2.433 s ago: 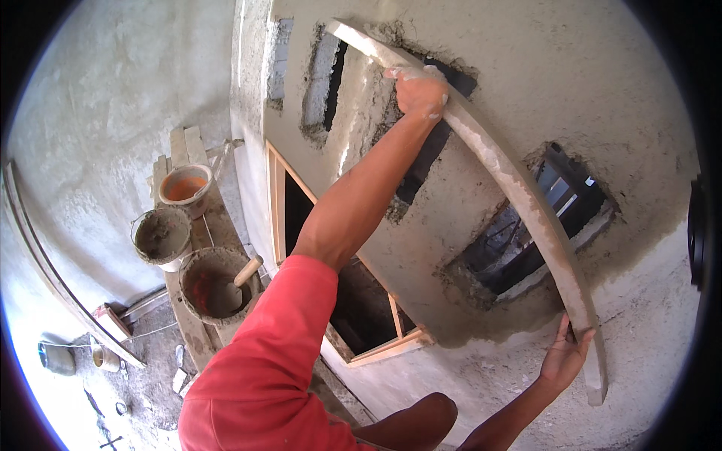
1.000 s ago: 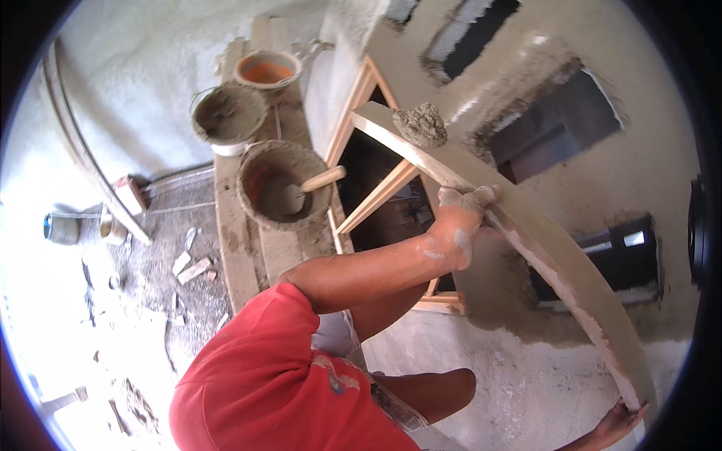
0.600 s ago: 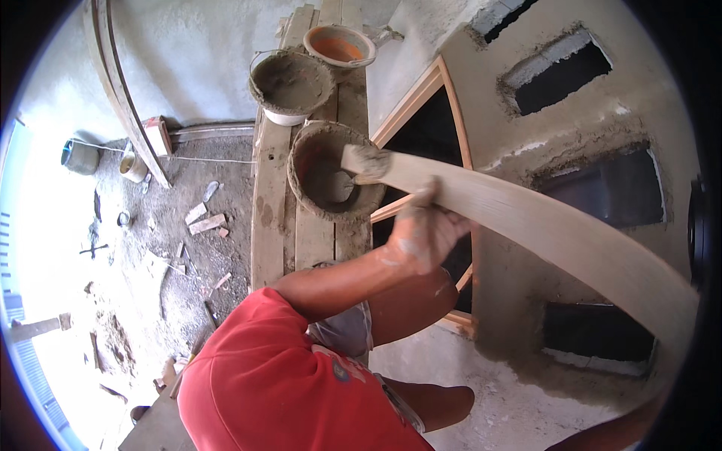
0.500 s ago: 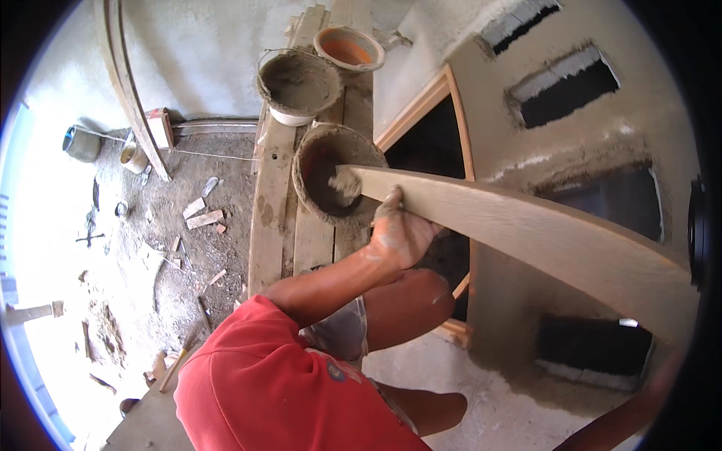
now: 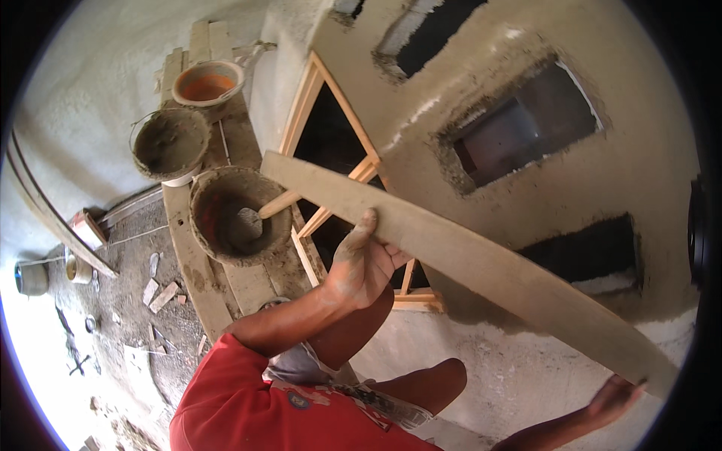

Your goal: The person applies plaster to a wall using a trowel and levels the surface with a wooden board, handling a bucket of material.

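A long flat wooden board slants across the view, running from above the nearest bucket down to the right. My left hand grips it toward its upper left end, thumb lying on the face and fingers beneath the lower edge. At the lower right end, my right hand is closed at the board's lower edge; its fingers are partly hidden. Beyond the left hand sits a mortar-crusted bucket. A trowel with a wooden handle leans in it, its blade coated with mortar.
A second bucket of mortar and an orange-lined basin stand on the wooden planks. A wooden frame borders a dark opening. The plastered wall has several rectangular holes. Rubble lies on the ground at left.
The view has turned, shifting the buckets left. The board's left end has lifted clear of the bucket's inside, uncovering the trowel handle. My right hand has come into view at the other end.
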Demonstrator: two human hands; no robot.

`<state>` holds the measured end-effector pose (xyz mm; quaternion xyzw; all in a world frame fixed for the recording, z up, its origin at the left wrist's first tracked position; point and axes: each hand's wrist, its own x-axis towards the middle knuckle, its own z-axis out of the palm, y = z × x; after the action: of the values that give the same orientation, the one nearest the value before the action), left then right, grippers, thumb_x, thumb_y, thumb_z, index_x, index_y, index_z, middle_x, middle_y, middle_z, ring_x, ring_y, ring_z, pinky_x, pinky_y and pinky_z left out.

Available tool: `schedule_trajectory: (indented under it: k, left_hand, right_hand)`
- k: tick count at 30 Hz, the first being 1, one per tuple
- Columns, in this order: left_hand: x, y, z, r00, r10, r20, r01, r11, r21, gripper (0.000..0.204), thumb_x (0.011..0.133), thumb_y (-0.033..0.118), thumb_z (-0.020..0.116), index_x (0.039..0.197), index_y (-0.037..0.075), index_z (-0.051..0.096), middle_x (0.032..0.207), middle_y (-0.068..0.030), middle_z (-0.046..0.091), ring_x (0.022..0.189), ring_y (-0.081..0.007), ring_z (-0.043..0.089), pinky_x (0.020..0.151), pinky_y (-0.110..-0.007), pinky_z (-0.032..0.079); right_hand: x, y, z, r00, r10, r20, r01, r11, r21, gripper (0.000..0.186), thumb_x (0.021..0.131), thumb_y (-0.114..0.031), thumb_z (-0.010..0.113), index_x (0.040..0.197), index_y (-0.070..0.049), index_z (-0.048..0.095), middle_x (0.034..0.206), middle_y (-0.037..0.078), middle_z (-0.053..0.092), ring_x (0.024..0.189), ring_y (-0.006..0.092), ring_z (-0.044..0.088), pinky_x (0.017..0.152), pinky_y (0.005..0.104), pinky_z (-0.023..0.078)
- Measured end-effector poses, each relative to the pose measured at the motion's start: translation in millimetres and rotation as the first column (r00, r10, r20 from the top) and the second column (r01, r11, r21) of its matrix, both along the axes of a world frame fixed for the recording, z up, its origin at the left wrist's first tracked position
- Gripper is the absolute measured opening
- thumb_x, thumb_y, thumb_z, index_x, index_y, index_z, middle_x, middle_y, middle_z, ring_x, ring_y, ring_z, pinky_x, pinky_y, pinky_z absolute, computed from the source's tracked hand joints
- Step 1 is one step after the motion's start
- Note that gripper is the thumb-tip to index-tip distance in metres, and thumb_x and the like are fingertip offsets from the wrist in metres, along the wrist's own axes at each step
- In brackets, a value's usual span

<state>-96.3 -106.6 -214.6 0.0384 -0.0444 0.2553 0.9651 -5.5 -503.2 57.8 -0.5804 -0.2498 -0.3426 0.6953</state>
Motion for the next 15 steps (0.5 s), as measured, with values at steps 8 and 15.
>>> schedule_trajectory:
  k: [8, 15]
  left_hand:
    - [104, -33, -65, 0.895, -0.207, -0.395, 0.316, 0.919, 0.235, 0.042, 0.103, 0.032, 0.046, 0.126, -0.003, 0.05, 0.118, -0.0203, 0.063, 0.105, -0.0323, 0.065, 0.091, -0.047, 0.055]
    - [163, -46, -104, 0.79, -0.243, -0.563, 0.46, 0.841, 0.284, 0.04, 0.103, 0.028, 0.046, 0.13, -0.002, 0.047, 0.121, -0.0217, 0.061, 0.102, -0.0354, 0.066, 0.087, -0.051, 0.056]
  right_hand:
    - [22, -49, -193, 0.741, -0.566, -0.363, 0.62, 0.783, 0.044, 0.087, 0.091, -0.024, 0.071, 0.15, 0.006, 0.014, 0.131, 0.028, 0.049, 0.113, 0.0323, 0.056, 0.077, 0.0425, 0.06]
    - [13, -88, -277, 0.762, -0.516, -0.392, 0.466, 0.856, -0.222, 0.082, 0.085, -0.009, 0.071, 0.153, -0.006, 0.026, 0.137, 0.024, 0.049, 0.111, 0.0313, 0.061, 0.078, 0.0411, 0.058]
